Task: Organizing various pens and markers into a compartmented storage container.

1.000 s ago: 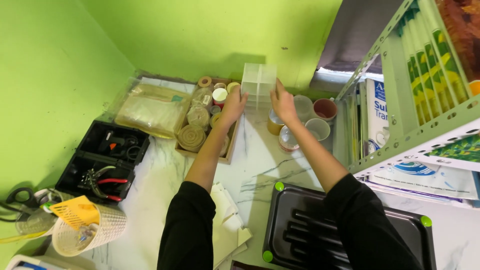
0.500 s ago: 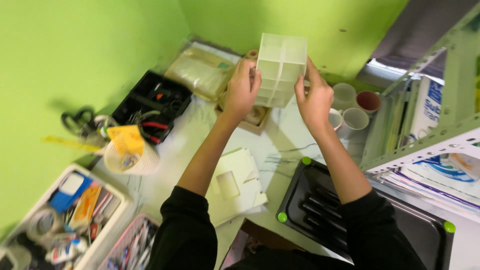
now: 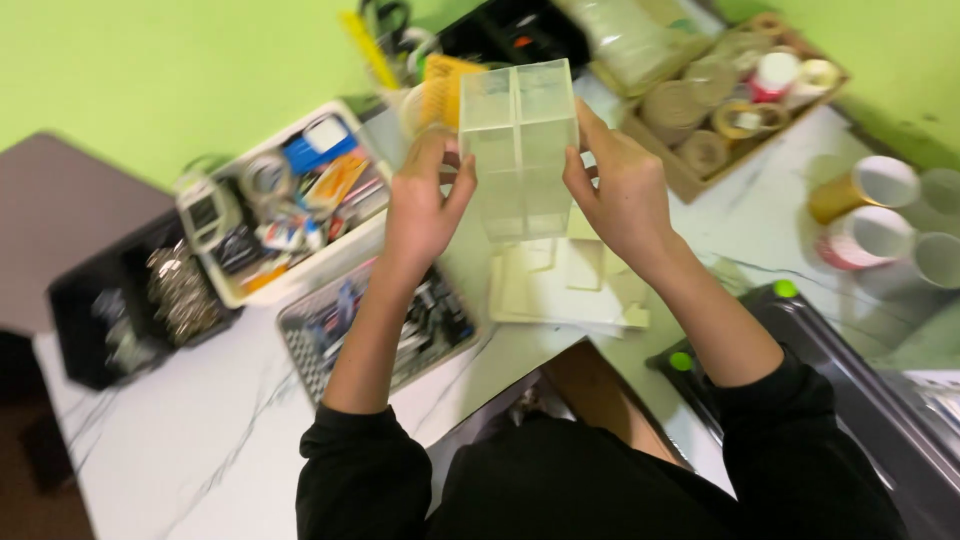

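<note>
A clear plastic box [image 3: 518, 150], tall and split inside into compartments, is held up above the white marble table [image 3: 180, 440]. My left hand [image 3: 422, 205] grips its left side and my right hand [image 3: 615, 185] grips its right side. Below the box lies a pale flat stack of plastic pieces [image 3: 565, 285] on the table.
A white bin of tape and small supplies [image 3: 290, 200] and a grey mesh tray [image 3: 385, 325] sit left of my arms. A black bin [image 3: 130, 305] stands further left. A cardboard box of tape rolls [image 3: 730, 100], several cups [image 3: 870, 215] and a black tray [image 3: 850, 400] lie to the right.
The view has swung left and closer. Both hands have brought the clear box from the back of the table toward me, and the bins at the left now fill the view.
</note>
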